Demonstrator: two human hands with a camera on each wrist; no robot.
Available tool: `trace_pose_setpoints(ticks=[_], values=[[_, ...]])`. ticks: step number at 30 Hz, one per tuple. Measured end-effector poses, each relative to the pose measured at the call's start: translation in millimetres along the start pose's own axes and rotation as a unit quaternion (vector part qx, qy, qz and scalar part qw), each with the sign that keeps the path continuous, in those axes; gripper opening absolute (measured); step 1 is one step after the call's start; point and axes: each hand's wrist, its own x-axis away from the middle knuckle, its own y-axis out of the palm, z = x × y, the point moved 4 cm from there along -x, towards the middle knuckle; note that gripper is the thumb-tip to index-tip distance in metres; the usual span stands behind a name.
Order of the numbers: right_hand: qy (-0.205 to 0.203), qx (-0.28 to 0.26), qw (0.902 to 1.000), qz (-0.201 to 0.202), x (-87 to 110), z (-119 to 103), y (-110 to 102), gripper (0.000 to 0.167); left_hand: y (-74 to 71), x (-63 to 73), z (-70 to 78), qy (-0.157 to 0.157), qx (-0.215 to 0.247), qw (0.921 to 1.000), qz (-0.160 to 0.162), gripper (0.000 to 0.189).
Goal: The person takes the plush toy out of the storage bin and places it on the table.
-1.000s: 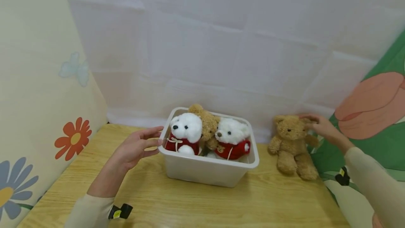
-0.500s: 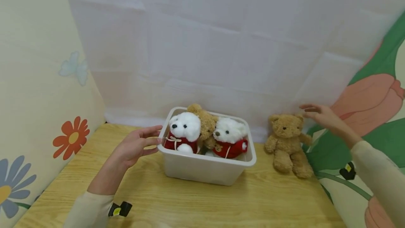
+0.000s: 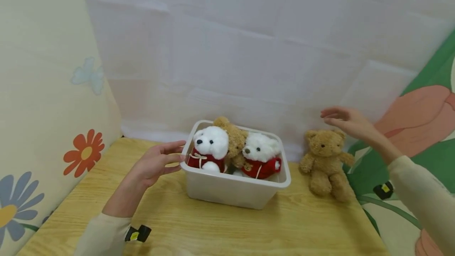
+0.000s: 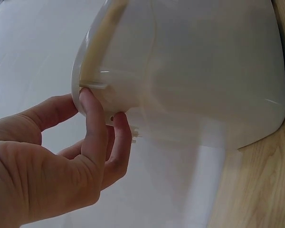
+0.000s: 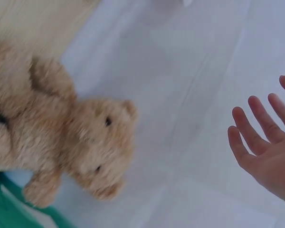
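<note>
A white plastic bin [image 3: 231, 192] stands on the wooden table, holding two white plush bears in red tops, the left one [image 3: 211, 141] and the right one [image 3: 258, 149], with a brown plush bear [image 3: 236, 143] between and behind them. My left hand [image 3: 153, 165] pinches the bin's left rim; the left wrist view shows the thumb and bent fingers [image 4: 94, 123] at the rim. Another brown teddy bear [image 3: 325, 165] sits upright to the right of the bin. Above its head hovers my right hand [image 3: 350, 123], holding nothing, fingers spread and apart from the bear in the right wrist view.
A white cloth [image 3: 220, 58] hangs behind the table [image 3: 213, 232]. Flower-printed panels flank it, a cream one [image 3: 42, 102] on the left and a green and pink one [image 3: 419, 121] close beside the seated bear.
My right hand has left the seated teddy bear's head, rising and moving a little left. The bear stays seated. My left hand keeps its place at the bin's rim.
</note>
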Motion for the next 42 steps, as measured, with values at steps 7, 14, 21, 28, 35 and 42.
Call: trace_pose_setpoints(ticks=[7,14,21,28,35,42], values=[[-0.027,0.0,0.9996,0.005,-9.1,-28,19,0.036,-1.0,-1.5,-1.6,-0.001,0.0,1.0,0.004,0.064],[-0.041,0.003,0.999,-0.021,-14.5,-47,42,0.04,-0.1,-2.0,-2.8,0.002,0.006,1.0,0.002,0.064],[-0.049,-0.011,0.9984,-0.027,-21.9,-61,69,0.041,0.4,-1.3,-2.7,0.001,0.007,1.0,0.006,0.064],[-0.018,-0.014,0.9985,-0.049,-32.4,-69,100,0.051,-0.1,-0.2,-2.5,0.0,0.009,0.9999,0.009,0.063],[-0.019,-0.021,0.9985,-0.046,-45.6,-77,128,0.051,-1.8,-0.1,-1.7,0.0,0.013,0.9999,0.009,0.064],[-0.019,0.008,0.9989,-0.042,-54.6,-83,152,0.051,0.3,0.2,-1.8,0.0,0.013,0.9999,0.008,0.063]])
